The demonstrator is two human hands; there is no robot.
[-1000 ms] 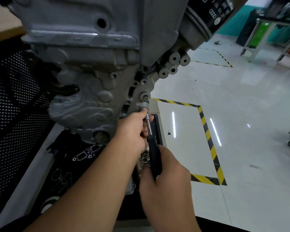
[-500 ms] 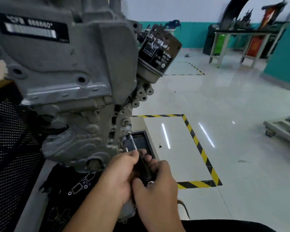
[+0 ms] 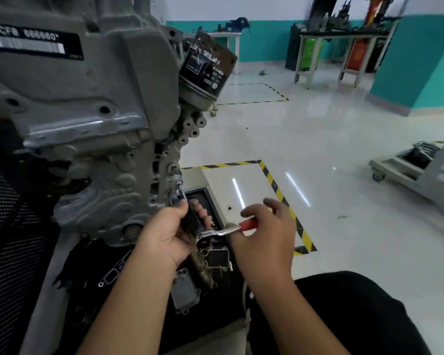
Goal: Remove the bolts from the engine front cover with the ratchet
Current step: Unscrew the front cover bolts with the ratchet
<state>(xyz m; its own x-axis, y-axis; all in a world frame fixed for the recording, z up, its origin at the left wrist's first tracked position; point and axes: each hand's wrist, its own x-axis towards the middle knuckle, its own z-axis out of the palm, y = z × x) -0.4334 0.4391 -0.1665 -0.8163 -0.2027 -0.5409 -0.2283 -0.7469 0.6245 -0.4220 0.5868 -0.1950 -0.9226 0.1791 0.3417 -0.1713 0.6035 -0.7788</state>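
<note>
**Right hand now off the black handle, holding a ratchet**

Since half a second ago the right hand [image 3: 267, 234] has left the shared black handle and now sits apart to the right, thumb and curled fingers pinching a red-handled ratchet [image 3: 228, 229]. Ratchet head points left, toward the lower end of the black handle.

Left hand [image 3: 172, 231] grips the black-handled driver [image 3: 190, 219], fingers wrapped round it. Its shaft runs up-left to a bolt [image 3: 179, 187] low on the front cover [image 3: 105, 190], right edge.

Step, as judged: swapping or coupling tools at this bolt. Next move probably calls for seating the ratchet square on a drive or bolt head, then swinging it with room beside the casting.

Further off: loose parts and a gasket [image 3: 113, 272] lie on the dark tray under the engine. Oil filter [image 3: 205, 73] sticks out above. Floor has yellow-black tape [image 3: 274, 180], benches at the far wall.

Hard to make out: driver tip and bolt head are tiny and blurred, so engagement is unclear. Whether ratchet head touches the driver can't be told. How many bolts are left is not readable. Right palm is hidden.
</note>
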